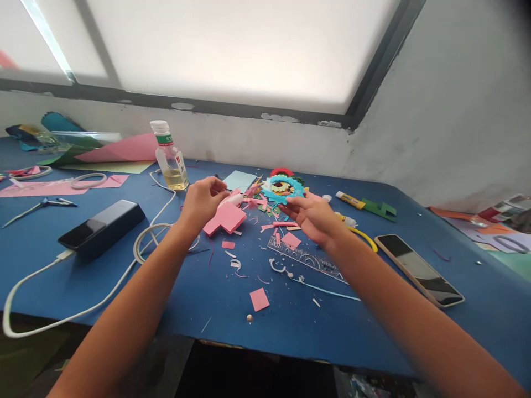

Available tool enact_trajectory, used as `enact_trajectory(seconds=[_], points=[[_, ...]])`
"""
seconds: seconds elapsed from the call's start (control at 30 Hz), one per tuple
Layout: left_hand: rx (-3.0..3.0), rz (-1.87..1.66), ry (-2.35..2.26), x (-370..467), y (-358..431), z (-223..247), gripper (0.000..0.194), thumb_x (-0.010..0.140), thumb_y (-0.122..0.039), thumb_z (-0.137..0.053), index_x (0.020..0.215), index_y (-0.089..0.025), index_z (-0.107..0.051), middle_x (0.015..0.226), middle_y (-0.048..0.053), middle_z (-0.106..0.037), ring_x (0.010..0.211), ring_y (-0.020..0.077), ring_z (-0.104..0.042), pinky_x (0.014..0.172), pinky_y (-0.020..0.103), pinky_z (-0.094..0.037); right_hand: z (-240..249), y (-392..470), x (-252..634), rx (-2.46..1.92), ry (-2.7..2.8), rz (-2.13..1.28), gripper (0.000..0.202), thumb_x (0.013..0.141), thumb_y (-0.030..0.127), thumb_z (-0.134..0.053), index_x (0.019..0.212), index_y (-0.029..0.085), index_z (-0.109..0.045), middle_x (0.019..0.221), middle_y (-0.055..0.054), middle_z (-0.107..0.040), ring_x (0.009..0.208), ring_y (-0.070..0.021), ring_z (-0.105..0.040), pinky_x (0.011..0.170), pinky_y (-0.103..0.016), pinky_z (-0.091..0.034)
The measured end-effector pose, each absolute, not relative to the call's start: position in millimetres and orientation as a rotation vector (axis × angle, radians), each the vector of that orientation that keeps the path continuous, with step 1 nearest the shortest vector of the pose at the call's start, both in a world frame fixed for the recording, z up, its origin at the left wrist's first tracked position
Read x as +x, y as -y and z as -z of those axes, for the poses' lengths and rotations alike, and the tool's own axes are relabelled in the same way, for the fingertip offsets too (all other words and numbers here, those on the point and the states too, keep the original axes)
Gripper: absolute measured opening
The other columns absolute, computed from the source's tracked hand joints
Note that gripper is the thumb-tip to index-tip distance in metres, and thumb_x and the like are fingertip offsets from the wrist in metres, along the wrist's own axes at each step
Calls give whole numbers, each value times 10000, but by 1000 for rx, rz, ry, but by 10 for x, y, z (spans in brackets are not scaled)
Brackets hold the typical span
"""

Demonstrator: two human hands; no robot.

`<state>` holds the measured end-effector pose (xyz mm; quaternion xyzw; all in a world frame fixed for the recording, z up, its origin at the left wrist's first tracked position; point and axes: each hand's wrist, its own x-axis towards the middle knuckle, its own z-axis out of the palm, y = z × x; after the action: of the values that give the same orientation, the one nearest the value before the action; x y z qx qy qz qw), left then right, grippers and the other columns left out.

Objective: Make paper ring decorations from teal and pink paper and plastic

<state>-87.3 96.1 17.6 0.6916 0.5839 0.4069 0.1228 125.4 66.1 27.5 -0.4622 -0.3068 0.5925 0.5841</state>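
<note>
My right hand (312, 216) pinches a light-blue paper ring (269, 190) with a cut, fringed edge, held up over the scraps. My left hand (204, 200) is curled, thumb and fingers drawn close together; whatever lies between them is hidden. Just beside it is a stack of pink paper (226, 219) cut in a cross-like shape. Small paper scraps and a red paper piece (282, 172) lie behind the ring. Under my right hand is a clear stencil ruler (307, 258), partly covered by a pink scrap (291, 240).
A bottle of yellowish liquid (171, 163) stands at the back left, near a black power bank (103, 226) with a white cable (112, 293). On the right lie a phone (418, 269), a yellow glue tube (350, 199) and a green piece (379, 210). A pink square (259, 299) is in front.
</note>
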Motion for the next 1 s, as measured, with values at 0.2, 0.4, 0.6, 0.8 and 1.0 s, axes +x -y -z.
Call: enact_trajectory(seconds=[0.2, 0.4, 0.6, 0.8, 1.0], points=[[2026, -1158, -1628, -837, -944, -112, 139, 739, -220, -601, 834, -128, -644, 798, 75, -682, 694, 162, -614, 644, 279, -457, 154, -430, 993, -1111, 469, -1301, 212, 858, 240, -529, 1042, 135, -545, 949, -35, -593, 749, -117, -592, 624, -279, -519], [2119, -956, -1463, -661, -861, -14, 83, 727, -136, -589, 794, -135, -638, 783, 49, -678, 691, 151, -622, 643, 258, -469, 311, 15, 795, -1055, 306, -1282, 150, 715, 49, -623, 800, 153, -557, 768, 29, -613, 712, -86, -602, 730, -259, -517], [2227, -675, -1295, -494, -771, 93, 90, 781, -147, -584, 859, -115, -615, 823, 35, -651, 763, 150, -619, 702, 280, -498, 324, 301, 601, -1007, 199, -1307, 226, 562, 52, -670, 678, 190, -534, 658, 47, -631, 765, -113, -638, 845, -285, -493], [2298, -336, -1167, -395, -708, 196, 259, 867, -299, -518, 1060, -131, -553, 1043, 70, -587, 882, 178, -591, 756, 370, -507, 252, 464, 619, -1014, 214, -1396, 198, 574, 65, -639, 585, 198, -493, 632, 25, -615, 880, -138, -638, 909, -265, -467], [2291, -319, -1140, -399, -723, 217, 213, 853, -272, -540, 999, -121, -577, 984, 60, -608, 859, 171, -596, 759, 363, -501, 105, 802, 802, -1099, 343, -1575, 196, 598, 134, -686, 760, 160, -580, 878, -68, -669, 977, -180, -623, 915, -283, -472]])
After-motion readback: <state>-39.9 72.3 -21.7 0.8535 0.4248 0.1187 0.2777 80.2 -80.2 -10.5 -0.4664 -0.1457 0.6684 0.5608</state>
